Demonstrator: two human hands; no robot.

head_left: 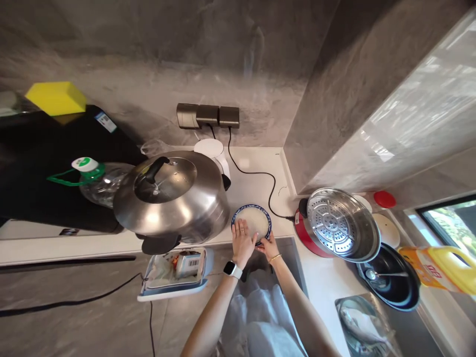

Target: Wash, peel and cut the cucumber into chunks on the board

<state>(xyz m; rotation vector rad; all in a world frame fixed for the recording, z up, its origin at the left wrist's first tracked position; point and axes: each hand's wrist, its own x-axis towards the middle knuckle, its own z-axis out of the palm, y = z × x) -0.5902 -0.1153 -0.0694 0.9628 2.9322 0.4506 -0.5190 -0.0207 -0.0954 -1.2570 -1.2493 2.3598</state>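
A round bowl with a blue patterned rim (268, 216) sits at the counter's front edge. Something pale and white (256, 218) fills it; whether it is grain, powder or liquid I cannot tell. My left hand (242, 243), with a watch on the wrist, reaches over the near left part of the bowl. Its fingers are stretched out and the thumb is apart, lying over the white contents. Gripping the bowl's near right rim is my right hand (268, 246), thumb on top and the other fingers partly hidden under the side.
Left of the bowl stands a large lidded steel pot (178, 198). A steel steamer tray (332, 223) rests on a red base at right, near a black basin (394, 277) and a wrapped fish (360, 320). A waste bin (174, 270) hangs at front. A black cord (256, 172) crosses the counter.
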